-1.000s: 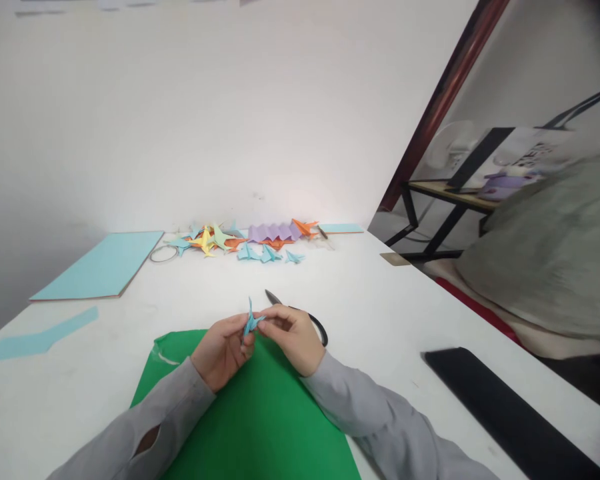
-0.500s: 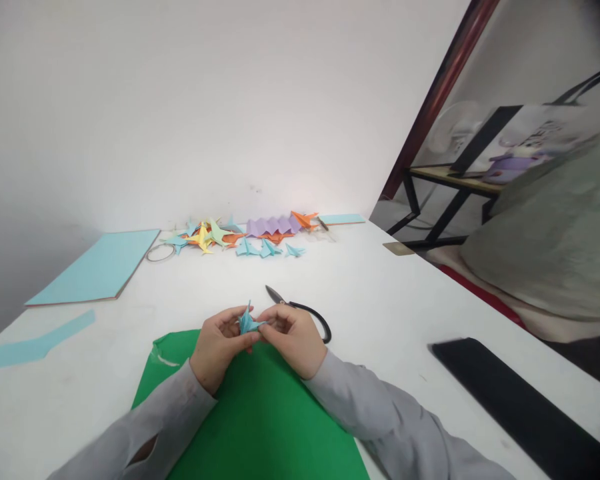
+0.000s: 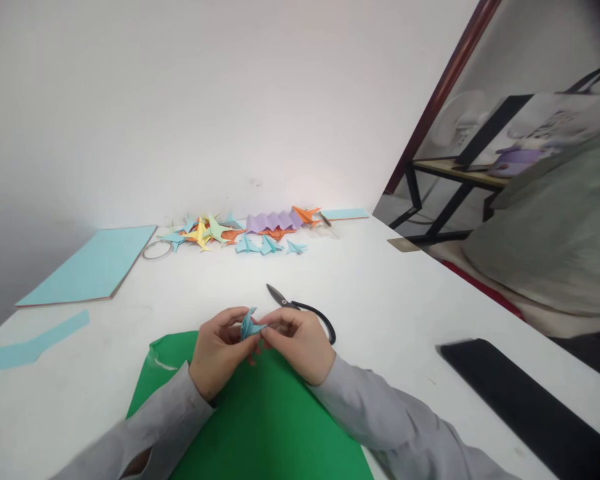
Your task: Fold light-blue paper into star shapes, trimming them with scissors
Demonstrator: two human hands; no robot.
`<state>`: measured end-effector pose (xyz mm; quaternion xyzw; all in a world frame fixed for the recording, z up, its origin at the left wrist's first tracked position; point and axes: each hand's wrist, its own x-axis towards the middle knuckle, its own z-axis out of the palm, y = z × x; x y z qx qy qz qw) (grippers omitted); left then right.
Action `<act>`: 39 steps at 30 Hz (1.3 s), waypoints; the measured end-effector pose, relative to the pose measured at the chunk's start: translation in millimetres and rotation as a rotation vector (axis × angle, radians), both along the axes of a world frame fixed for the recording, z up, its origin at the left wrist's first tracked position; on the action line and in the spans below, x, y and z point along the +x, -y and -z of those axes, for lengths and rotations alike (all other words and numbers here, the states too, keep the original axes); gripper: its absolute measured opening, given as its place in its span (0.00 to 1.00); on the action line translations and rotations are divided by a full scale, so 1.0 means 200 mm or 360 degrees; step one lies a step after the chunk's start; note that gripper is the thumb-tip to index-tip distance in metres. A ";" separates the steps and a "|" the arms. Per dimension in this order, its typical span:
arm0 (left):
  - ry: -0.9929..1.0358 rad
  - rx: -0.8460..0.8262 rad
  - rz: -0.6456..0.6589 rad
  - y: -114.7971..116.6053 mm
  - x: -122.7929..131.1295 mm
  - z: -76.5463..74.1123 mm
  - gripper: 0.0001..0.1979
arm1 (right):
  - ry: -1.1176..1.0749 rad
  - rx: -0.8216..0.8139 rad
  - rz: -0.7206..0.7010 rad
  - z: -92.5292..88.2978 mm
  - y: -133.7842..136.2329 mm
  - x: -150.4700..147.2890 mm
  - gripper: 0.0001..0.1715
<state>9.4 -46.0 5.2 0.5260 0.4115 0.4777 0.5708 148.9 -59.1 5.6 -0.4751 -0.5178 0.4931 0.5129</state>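
Observation:
A small light-blue origami paper crane (image 3: 249,326) is held between both hands above the green sheet (image 3: 265,420). My left hand (image 3: 220,350) grips its left side, thumb in front and fingers behind. At its right end, my right hand (image 3: 300,340) pinches the pointed tip between thumb and forefinger. Some of the crane is hidden by the fingers. Black-handled scissors (image 3: 283,299) lie just beyond my right hand, which covers part of them.
Several folded paper figures (image 3: 213,230) and a pleated purple paper (image 3: 274,221) line the wall. On the left are blue sheets (image 3: 87,263), a cut blue strip (image 3: 40,347) and a wire ring (image 3: 157,249). A black slab (image 3: 520,400) lies right.
The crane's upper point, upright before, is now bent over to the right at its tip. Both hands keep hold of the crane. The whole view has shifted slightly.

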 end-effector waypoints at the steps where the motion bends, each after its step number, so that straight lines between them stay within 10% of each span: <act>1: -0.0002 0.0008 0.0020 0.00 0.00 0.00 0.18 | 0.0022 0.0015 0.0004 0.00 0.00 0.00 0.05; 14: -0.0158 -0.0234 0.0075 0.03 0.00 -0.05 0.17 | 0.0532 0.0400 0.0160 -0.04 0.05 0.01 0.08; 27: -0.0123 -0.0455 0.0091 0.03 -0.01 -0.04 0.19 | -0.0175 -0.0677 -0.0292 -0.05 0.02 0.03 0.04; 39: 0.0275 -0.0724 0.0402 0.01 -0.03 -0.01 0.17 | -0.0503 -0.0841 -0.0507 -0.01 0.00 0.07 0.15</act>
